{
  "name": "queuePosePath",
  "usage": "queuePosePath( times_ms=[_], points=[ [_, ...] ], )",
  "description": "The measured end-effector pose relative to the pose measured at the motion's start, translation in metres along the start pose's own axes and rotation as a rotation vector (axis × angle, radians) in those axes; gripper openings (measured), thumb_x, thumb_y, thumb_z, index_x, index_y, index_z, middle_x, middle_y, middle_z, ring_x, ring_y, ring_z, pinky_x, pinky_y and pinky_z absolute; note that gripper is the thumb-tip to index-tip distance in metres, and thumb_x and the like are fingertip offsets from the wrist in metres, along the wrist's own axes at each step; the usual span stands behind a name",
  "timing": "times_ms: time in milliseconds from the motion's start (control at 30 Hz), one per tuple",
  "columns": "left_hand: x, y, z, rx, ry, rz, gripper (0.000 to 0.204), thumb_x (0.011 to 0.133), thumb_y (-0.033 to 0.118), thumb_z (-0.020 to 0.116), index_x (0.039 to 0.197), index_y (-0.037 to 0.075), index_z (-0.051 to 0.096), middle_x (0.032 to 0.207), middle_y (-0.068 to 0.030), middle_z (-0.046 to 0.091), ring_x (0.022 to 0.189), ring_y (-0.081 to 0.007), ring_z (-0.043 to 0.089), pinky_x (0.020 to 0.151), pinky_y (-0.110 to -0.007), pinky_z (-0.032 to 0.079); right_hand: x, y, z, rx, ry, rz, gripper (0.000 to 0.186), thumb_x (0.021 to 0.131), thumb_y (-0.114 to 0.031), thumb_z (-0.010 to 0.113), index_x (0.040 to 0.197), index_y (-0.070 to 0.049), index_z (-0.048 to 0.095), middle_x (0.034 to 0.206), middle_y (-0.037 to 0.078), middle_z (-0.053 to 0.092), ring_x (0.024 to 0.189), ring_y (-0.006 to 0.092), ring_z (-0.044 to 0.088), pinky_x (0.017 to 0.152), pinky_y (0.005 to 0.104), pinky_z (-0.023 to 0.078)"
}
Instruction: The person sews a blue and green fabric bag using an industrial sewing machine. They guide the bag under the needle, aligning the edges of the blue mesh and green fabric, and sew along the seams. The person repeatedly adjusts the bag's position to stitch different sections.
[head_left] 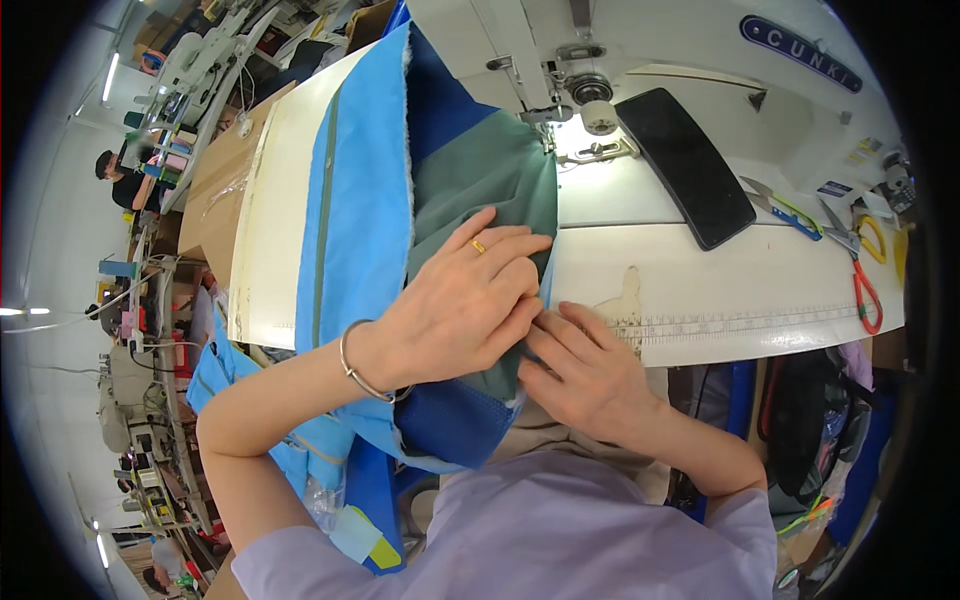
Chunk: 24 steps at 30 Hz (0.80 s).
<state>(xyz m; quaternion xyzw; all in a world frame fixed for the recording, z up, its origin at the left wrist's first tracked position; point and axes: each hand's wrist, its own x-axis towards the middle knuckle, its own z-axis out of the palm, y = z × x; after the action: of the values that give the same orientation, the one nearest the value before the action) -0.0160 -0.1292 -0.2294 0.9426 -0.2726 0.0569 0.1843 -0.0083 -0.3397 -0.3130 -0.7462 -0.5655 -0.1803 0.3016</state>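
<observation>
Dark green fabric (470, 170) lies on the sewing table, its right edge reaching up under the presser foot (546, 118) of a white sewing machine (680, 40). Light blue fabric (370, 180) with a grey-green strip runs along its left side, and dark blue mesh (455, 420) hangs at the front. My left hand (470, 300), with a ring and a bangle, rests over the green fabric, fingers bent and closed on its right edge. Just in front, my right hand (590, 375) grips the same edge, its fingertips close to the left hand's and partly hidden.
Right of the needle lies a black phone (688, 165). Beyond it are small snips (785, 208) and scissors (862, 285) with red and yellow handles. A measuring tape (740, 322) runs along the table's front edge. More light blue fabric (310, 450) hangs at lower left.
</observation>
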Motion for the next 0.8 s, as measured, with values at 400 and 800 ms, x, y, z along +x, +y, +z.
queuePosePath(
  times_ms=[400, 800],
  points=[
    [0.001, -0.008, 0.002, -0.09, -0.036, -0.041, 0.014, 0.09, 0.004, 0.067, 0.103, 0.002, 0.064, 0.125, -0.0152, 0.071, 0.111, -0.0319, 0.068, 0.116, -0.057, 0.042, -0.003, 0.0, 0.0, 0.008, 0.038, -0.015, 0.033, 0.082, -0.017, 0.066, 0.109, 0.001, 0.068, 0.116, 0.018, 0.068, 0.12, 0.031, 0.064, 0.105, 0.0467, 0.051],
    [-0.012, -0.025, 0.017, 0.022, 0.053, 0.08, 0.041, 0.081, -0.003, 0.067, 0.122, 0.003, 0.072, 0.134, -0.0112, 0.069, 0.115, -0.028, 0.068, 0.113, -0.051, 0.047, -0.005, -0.01, -0.004, -0.144, 0.104, -0.009, 0.032, 0.091, -0.016, 0.066, 0.117, 0.0, 0.074, 0.123, 0.014, 0.071, 0.115, 0.0312, 0.069, 0.101, 0.045, 0.056]
  ],
)
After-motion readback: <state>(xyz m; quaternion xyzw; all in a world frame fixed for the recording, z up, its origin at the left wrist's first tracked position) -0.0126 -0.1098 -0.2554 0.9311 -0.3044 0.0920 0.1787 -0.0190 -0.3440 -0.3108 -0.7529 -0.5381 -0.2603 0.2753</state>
